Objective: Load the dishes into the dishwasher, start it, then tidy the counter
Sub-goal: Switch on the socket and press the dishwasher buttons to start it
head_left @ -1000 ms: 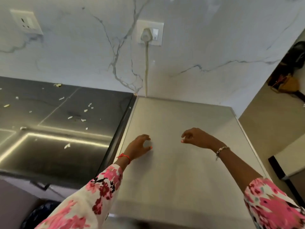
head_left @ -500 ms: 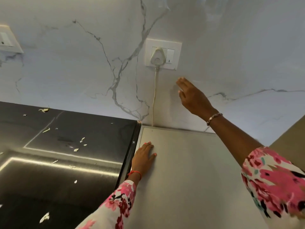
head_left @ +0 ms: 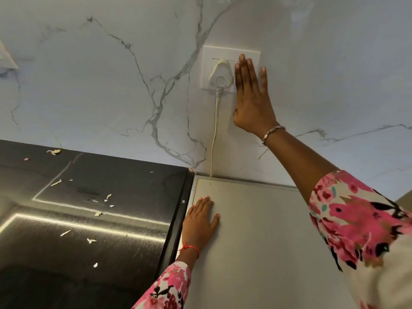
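- Head view takes in a marble-veined wall (head_left: 89, 85) at the top, a dark polished table (head_left: 89, 241) lower left, and the flat grey top of an appliance (head_left: 256, 241) lower right, judged to be the dishwasher the task names; its door and controls are out of view.
- Dishwasher top: matt, bare, butted against the table edge on its left and against the wall behind.
- Table: strewn with pale food scraps (head_left: 98, 213), so the tidying step is judged not yet done.
- Step in hand, as a judgement: powering the machine at the wall so it can be started.
- Right hand (head_left: 252, 101): flat and open against the wall, grip holding nothing, fingertips (head_left: 242, 58) lying over the right part of the socket plate (head_left: 230, 52), where the switch is covered.
- Left hand (head_left: 200, 221): palm down, fingers spread on the dishwasher top near its left rear corner, grip empty, apparently bracing.
- White plug (head_left: 219, 78): seated in the plate, just beside the right fingers; its cord (head_left: 215, 130) drops behind the dishwasher.
- Next move calls for a short, firm press with one fingertip on the rocker, without disturbing the plug.
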A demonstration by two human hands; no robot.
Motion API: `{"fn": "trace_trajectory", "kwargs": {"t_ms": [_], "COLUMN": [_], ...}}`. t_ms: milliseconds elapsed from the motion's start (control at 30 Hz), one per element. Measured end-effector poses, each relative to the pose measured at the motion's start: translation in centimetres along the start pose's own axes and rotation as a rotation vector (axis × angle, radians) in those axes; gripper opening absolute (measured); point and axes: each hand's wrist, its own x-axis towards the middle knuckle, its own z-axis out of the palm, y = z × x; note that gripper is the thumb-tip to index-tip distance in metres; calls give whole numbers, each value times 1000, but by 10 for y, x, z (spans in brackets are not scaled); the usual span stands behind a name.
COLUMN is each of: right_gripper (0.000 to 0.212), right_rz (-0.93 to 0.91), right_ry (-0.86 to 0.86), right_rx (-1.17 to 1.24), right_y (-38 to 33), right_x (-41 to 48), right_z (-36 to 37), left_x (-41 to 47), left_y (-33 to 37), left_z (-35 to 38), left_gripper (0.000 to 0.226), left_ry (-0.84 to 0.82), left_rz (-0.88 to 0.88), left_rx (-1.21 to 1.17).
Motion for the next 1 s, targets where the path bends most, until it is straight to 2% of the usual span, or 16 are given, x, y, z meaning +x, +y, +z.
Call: {"fn": "trace_trajectory", "kwargs": {"t_ms": [167, 333, 467, 633, 700, 800, 867, 1000], "right_gripper": [91, 103, 103, 92, 84, 69, 59, 43], "right_rz": [0, 117, 156, -3, -103, -157, -147, 20], "right_ry": [-66, -169, -197, -230, -343, -573, -641, -731], "right_rx": [-85, -293, -357, -79, -68, 68, 156, 376], "right_y": [-1, -15, -21, -10, -6, -4, -5, -17], "right_x": [-2, -4, -12, -26, -45, -85, -118, -195], "right_z": [-3, 1, -1, 1, -2, -16, -29, -49], "left_x": [0, -1, -1, -3, -6, -16, -32, -83], "left_y": [2, 3, 2, 2, 3, 5, 6, 6], "left_z": [-2, -5, -5, -9, -12, -24, -34, -52], "left_gripper": [50, 50, 51, 52, 51, 50, 48, 43], "left_ry": [-30, -33, -53, -107, -144, -215, -236, -238], "left_rz": [-7, -4, 1, 2, -3, -50, -59, -20], "left_rx": [-3, -9, -7, -17, -48, -163, -205, -219]}}
